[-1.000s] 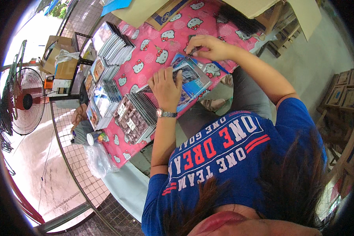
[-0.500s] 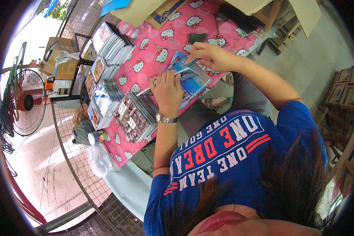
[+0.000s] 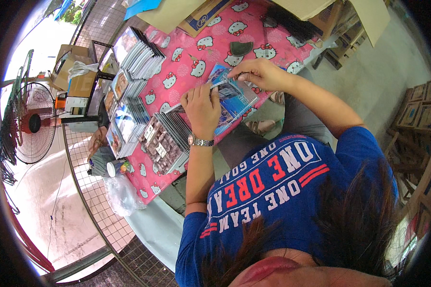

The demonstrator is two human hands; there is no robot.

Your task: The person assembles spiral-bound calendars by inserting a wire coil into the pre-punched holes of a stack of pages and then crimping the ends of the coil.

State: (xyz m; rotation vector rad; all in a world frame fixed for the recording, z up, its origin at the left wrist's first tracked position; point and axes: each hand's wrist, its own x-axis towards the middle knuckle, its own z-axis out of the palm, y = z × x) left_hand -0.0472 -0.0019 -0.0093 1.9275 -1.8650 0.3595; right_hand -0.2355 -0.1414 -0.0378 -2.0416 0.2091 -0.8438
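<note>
A blue picture-covered notebook (image 3: 245,98) lies at the table's near edge, with another blue cover showing under it. My left hand (image 3: 201,109), with a metal watch on its wrist, is closed over the notebook's left edge. At the far edge my right hand (image 3: 264,75) has its thumb and forefinger pinched together at the notebook; what lies between the fingertips is too small to make out. Close to my left wrist stands a stack of spiral-bound notebooks (image 3: 159,147) with a brown photo cover. Beyond my right hand rests a dark green half-round piece (image 3: 241,48).
More notebook stacks (image 3: 135,55) line the left side of the pink patterned table (image 3: 184,62). A cup (image 3: 114,168) and a clear plastic bag (image 3: 122,196) sit at the left corner. A fan (image 3: 35,123) stands beyond the wire mesh. Cardboard (image 3: 203,16) lies at the far edge.
My right hand has come down slightly toward the notebook, its fingers drawing closer together. My left hand has shifted a little left, still on the notebook's edge.
</note>
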